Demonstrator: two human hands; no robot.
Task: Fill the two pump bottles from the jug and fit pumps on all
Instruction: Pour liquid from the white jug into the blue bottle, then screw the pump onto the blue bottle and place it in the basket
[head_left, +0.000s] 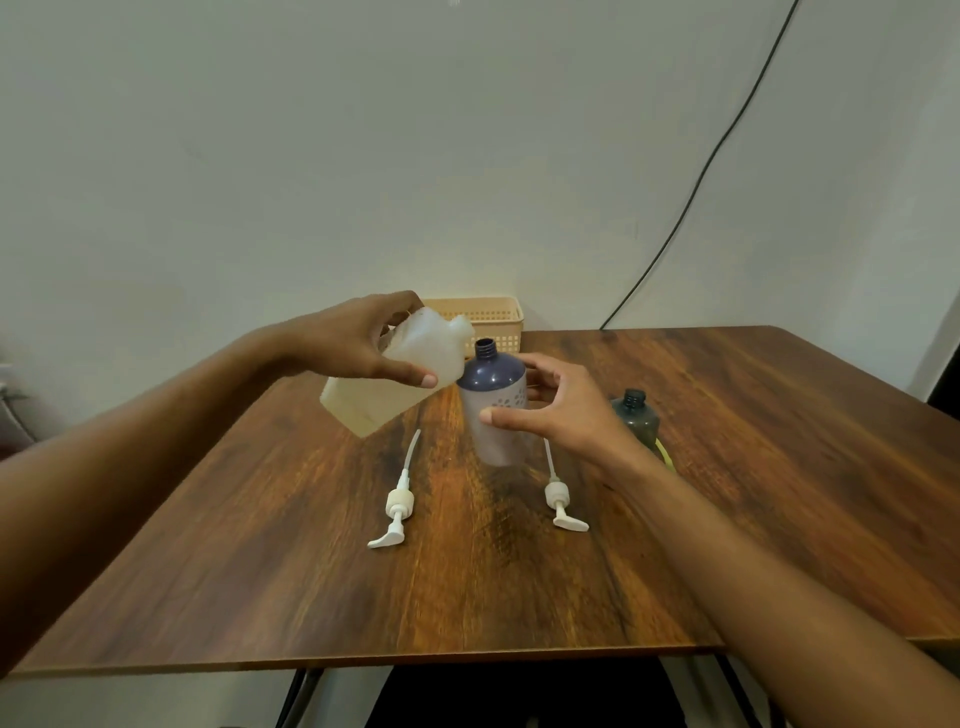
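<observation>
Left hand: grips the cloudy white jug, tilted, spout beside the bottle's open neck.
Right hand: thumb and fingers curled round the purple bottle, upright mid-table.
Markings: pale dots on the bottle, unreadable.
Dark bottle: uncapped, behind the right wrist.
Pumps: near pump and far pump lie flat.

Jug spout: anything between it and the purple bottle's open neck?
Nothing visible. The left hand holds the jug tilted, its spout just up-left of the uncapped neck of the purple bottle. The right hand has its fingers round the bottle's body, below the neck. Both pumps lie on the table, nearer the person.
</observation>
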